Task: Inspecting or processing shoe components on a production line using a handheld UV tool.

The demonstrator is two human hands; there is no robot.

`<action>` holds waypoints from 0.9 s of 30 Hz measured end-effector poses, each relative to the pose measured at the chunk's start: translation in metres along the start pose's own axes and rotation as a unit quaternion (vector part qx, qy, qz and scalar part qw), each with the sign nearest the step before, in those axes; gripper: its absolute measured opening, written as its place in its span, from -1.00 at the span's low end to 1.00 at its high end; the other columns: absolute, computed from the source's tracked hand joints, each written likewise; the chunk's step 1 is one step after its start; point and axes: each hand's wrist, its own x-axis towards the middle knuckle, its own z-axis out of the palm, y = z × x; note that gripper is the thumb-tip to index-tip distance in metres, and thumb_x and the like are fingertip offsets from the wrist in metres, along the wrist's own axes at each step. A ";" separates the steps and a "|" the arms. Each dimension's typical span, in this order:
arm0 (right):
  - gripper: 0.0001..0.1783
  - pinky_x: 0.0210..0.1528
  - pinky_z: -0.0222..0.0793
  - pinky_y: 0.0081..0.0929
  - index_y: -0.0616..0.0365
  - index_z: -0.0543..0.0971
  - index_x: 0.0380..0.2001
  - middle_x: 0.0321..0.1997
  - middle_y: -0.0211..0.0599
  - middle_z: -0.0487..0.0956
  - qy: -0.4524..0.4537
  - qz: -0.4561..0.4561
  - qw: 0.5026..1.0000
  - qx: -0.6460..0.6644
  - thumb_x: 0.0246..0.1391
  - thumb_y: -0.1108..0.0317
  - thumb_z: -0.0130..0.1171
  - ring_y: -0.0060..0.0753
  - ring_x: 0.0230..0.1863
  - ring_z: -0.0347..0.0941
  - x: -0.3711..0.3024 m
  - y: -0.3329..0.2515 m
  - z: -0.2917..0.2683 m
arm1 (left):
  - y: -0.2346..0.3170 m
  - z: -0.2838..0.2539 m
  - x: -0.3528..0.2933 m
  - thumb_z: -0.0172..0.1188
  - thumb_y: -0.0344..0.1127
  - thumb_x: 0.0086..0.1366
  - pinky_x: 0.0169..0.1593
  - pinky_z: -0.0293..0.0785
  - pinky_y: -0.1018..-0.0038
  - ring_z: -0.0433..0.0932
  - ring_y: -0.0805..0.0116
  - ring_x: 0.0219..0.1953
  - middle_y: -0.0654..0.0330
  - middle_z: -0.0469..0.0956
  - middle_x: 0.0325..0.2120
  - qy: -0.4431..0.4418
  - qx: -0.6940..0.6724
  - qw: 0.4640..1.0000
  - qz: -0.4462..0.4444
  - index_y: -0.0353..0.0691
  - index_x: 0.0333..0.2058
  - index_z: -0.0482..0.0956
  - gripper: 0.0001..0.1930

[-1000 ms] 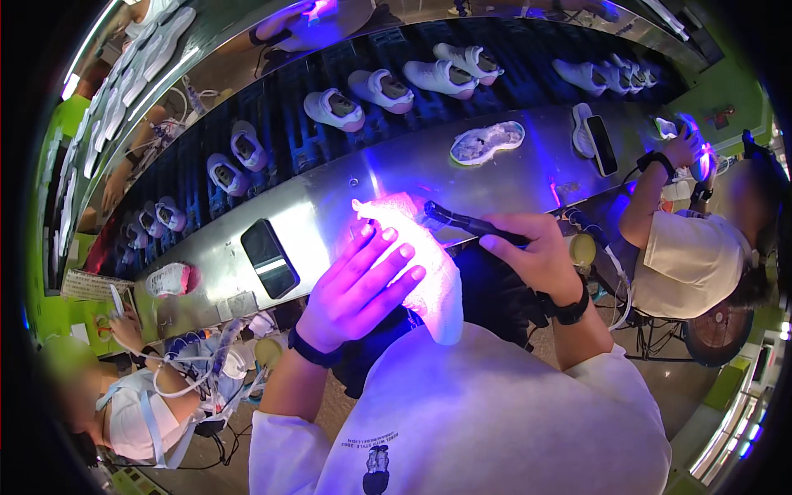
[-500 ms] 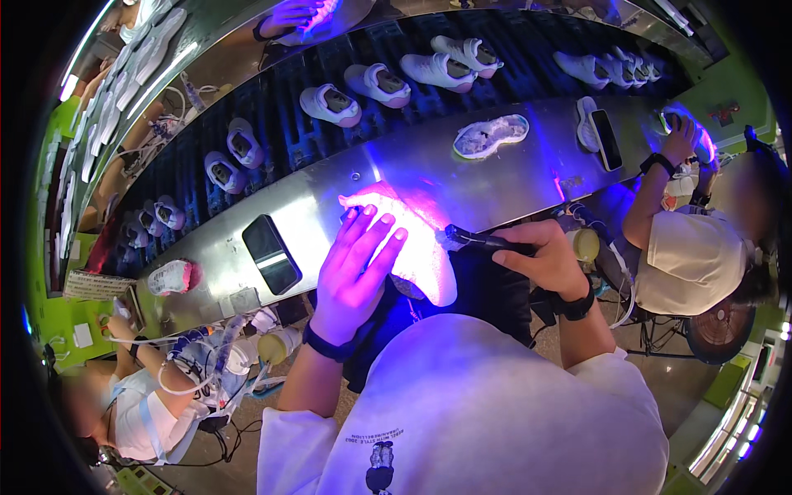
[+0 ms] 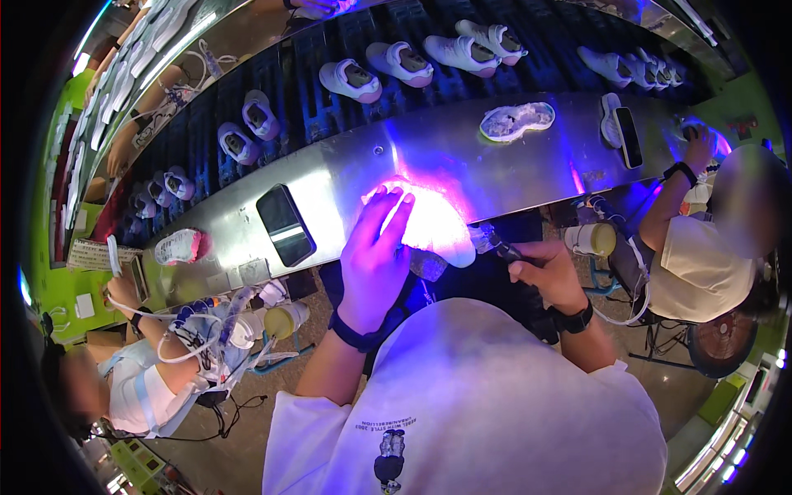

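Strong white and violet light falls on a pale shoe sole [image 3: 441, 227] in front of me, washing out its detail. My left hand [image 3: 375, 268] grips its left end, fingers laid over the top and thumb hidden. A brush [image 3: 500, 246] with a dark handle is held in the closed fingers of my right hand [image 3: 551, 274]. Its pale bristles are at the sole's right end, touching or very close to it. Both wrists wear dark bands.
A metal bench [image 3: 330, 177] carries a phone [image 3: 285, 224], another sole [image 3: 517, 122] and a further sole [image 3: 178, 246]. Behind it, a dark roller conveyor [image 3: 293, 115] holds several white shoes [image 3: 351, 80]. Co-workers sit left [image 3: 140, 379] and right [image 3: 693, 256].
The sole has been turned, its right end now higher and farther right. My left fingers sit closer together, and the brush has followed its edge. The view has shifted slightly.
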 end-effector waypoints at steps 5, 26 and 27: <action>-0.70 -0.43 0.27 -0.68 0.34 0.68 -0.14 -0.49 -0.45 0.60 0.031 0.019 0.999 0.008 0.12 0.36 0.34 -0.72 -0.47 0.41 -0.004 0.012 0.007 | 0.003 0.001 0.002 0.31 -0.67 -0.10 0.11 0.58 0.30 0.55 0.07 0.17 0.09 0.54 0.11 -0.021 0.028 0.998 -0.048 -0.03 0.16 0.56 -0.25; -0.67 -0.25 0.37 -0.62 0.31 0.68 -0.08 -0.36 -0.38 0.66 0.013 -0.115 0.984 -0.137 0.02 0.53 0.38 -0.62 -0.34 0.51 0.037 -0.038 0.002 | -0.016 -0.037 0.004 0.54 -0.44 -0.17 0.17 0.46 0.41 0.60 0.29 0.04 0.06 0.63 0.00 -0.203 -0.217 0.942 -0.154 -0.31 0.14 0.54 -0.23; -0.66 -0.31 0.36 -0.63 0.33 0.67 -0.06 -0.36 -0.45 0.65 0.008 -0.056 0.993 -0.101 0.04 0.53 0.36 -0.68 -0.37 0.49 0.038 -0.038 0.003 | -0.015 -0.035 0.003 0.56 -0.42 -0.16 0.22 0.42 0.42 0.56 0.35 0.09 0.07 0.61 0.05 -0.211 -0.275 0.920 -0.183 -0.33 0.18 0.51 -0.18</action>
